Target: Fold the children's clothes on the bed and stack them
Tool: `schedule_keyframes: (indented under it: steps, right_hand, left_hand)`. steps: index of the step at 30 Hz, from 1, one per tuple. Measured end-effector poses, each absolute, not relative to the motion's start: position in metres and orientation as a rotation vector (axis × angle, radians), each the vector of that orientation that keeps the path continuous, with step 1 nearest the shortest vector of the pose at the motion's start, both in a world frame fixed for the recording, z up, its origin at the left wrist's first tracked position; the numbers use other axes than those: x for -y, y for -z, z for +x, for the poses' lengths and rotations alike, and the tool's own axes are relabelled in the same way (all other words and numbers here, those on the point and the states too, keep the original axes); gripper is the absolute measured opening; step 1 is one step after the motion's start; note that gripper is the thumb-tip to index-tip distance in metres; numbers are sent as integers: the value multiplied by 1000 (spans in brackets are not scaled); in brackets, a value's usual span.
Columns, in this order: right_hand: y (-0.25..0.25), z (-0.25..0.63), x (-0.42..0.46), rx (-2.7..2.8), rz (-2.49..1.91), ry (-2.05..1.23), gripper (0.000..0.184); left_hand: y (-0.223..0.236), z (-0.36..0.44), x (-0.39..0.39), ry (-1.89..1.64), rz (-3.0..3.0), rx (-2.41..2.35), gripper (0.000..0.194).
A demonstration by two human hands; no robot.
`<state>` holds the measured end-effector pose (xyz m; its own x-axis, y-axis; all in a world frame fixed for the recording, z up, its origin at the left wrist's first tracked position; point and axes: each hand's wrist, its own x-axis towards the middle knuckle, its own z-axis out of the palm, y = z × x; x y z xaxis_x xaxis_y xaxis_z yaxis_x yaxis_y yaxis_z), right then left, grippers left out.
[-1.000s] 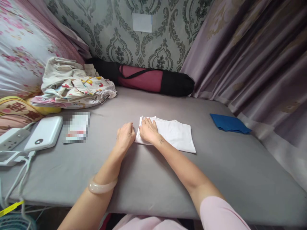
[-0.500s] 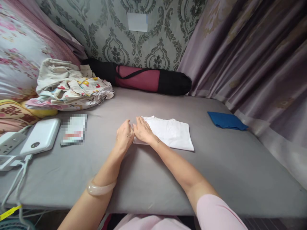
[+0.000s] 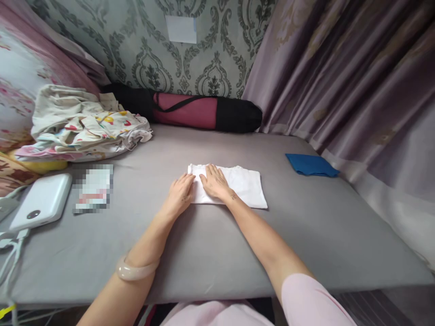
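Observation:
A folded white cloth (image 3: 243, 186) lies flat on the grey bed surface (image 3: 204, 253). My right hand (image 3: 215, 183) rests palm down on its left part, fingers stretched out flat. My left hand (image 3: 181, 194) lies beside it at the cloth's left edge, fingers extended and touching the edge. A pale bangle (image 3: 136, 270) sits on my left wrist.
A folded blue cloth (image 3: 311, 165) lies at the right near the curtain (image 3: 356, 81). A red and black roll bag (image 3: 190, 111) lies along the wall. A heap of printed clothes (image 3: 84, 127) is at the left. A white power bank (image 3: 41, 201) and a blurred card (image 3: 93, 188) lie nearby.
Both hands have flattened onto the left end of the white cloth; the left hand went from curled beside it to fingers extended on its edge. The camera view has shifted right.

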<state>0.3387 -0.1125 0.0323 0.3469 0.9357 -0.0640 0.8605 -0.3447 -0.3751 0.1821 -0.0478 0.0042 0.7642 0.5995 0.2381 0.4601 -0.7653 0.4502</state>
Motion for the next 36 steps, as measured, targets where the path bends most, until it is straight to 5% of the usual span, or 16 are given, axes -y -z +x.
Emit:
schedule_keyframes:
  steps: [18,25,36]
  right_hand:
    - [-38,428,177,1352,-2492,-509,67]
    - [-36,460,188,1282,-2517,-225,50]
    - [-34,476,203,1409,-2645,-78,40]
  left_hand:
    - [-22,197,51,-257,2897,-962,43]
    - [-48,229,34,-90,2846,-1095,36]
    - [-26,250,8,-253,2594,-1229,37]
